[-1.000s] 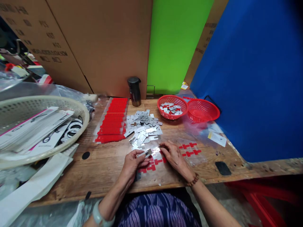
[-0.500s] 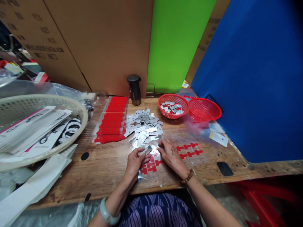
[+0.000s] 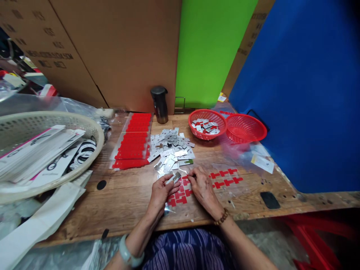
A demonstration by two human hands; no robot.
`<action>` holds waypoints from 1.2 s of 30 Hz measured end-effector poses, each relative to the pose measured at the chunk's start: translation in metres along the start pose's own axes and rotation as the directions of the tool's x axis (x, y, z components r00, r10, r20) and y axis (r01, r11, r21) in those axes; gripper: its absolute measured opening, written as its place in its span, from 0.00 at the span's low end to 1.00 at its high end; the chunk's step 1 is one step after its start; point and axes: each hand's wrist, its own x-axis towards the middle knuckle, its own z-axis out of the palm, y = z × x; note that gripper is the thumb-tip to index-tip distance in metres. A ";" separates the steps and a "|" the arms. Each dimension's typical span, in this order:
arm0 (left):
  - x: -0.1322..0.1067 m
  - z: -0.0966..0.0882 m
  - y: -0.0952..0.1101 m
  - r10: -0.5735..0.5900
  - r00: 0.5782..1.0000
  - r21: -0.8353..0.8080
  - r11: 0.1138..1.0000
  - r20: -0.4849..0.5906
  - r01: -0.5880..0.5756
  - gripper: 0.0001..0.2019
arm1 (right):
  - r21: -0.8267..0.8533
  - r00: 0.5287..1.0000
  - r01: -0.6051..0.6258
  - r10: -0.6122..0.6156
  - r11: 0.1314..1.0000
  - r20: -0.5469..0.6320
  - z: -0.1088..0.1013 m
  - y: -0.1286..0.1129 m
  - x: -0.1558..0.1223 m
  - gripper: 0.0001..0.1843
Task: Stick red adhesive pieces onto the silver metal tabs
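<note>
So the left hand (image 3: 160, 195) is pinching a small metal plate (image 3: 174, 178); the right hand (image 3: 204, 188) is bunched over a clear sheet (image 3: 184, 215) of red bits (image 3: 180, 201), can't tell if it's gripping any. Loose plate pile (image 3: 172, 150) sits on the desk (image 3: 123, 198) around 1 o'clock from the left hand, loaded red basket (image 3: 207, 137) at 12 from the right.

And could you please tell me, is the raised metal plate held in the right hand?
No, the left hand holds the metal plate, with the right hand beside it.
</note>
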 end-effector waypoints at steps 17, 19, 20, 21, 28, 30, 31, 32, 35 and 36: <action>-0.002 0.002 0.004 -0.013 1.000 -0.028 1.000 -0.008 0.013 0.11 | 0.321 0.980 -0.031 -0.034 0.947 0.194 -0.022 -0.003 -0.012 0.05; -0.003 0.001 0.006 -0.026 1.000 -0.028 0.999 0.004 0.026 0.11 | 0.397 0.980 -0.084 0.003 0.914 0.200 -0.026 -0.002 -0.012 0.04; -0.005 0.001 0.007 -0.037 0.999 -0.026 0.999 0.014 0.037 0.11 | 0.426 0.980 -0.107 0.023 0.898 0.198 -0.027 -0.002 -0.013 0.03; -0.007 0.001 0.009 -0.048 0.998 -0.020 0.999 0.027 0.049 0.11 | 0.448 0.980 -0.127 0.043 0.885 0.194 -0.029 -0.003 -0.014 0.02; -0.037 0.007 0.023 -0.151 0.977 0.043 0.988 0.152 0.146 0.17 | 0.452 0.988 -0.133 0.084 0.882 0.126 -0.037 -0.017 -0.026 0.04; -0.044 0.009 0.025 -0.174 0.967 0.046 0.985 0.186 0.168 0.18 | 0.436 0.992 -0.101 0.058 0.894 0.110 -0.036 -0.017 -0.029 0.03; -0.047 0.010 0.025 -0.185 0.963 0.046 0.983 0.199 0.179 0.17 | 0.436 0.993 -0.087 0.045 0.896 0.106 -0.036 -0.018 -0.030 0.03; -0.048 0.010 0.025 -0.194 0.959 0.045 0.981 0.207 0.189 0.17 | 0.439 0.994 -0.077 0.036 0.895 0.103 -0.035 -0.018 -0.031 0.03; -0.050 0.010 0.022 -0.208 0.953 0.050 0.978 0.222 0.201 0.16 | 0.453 0.995 -0.063 0.018 0.889 0.102 -0.036 -0.019 -0.033 0.04; -0.051 0.011 0.022 -0.208 0.952 0.055 0.978 0.225 0.201 0.16 | 0.452 0.994 -0.064 0.019 0.890 0.104 -0.036 -0.019 -0.034 0.04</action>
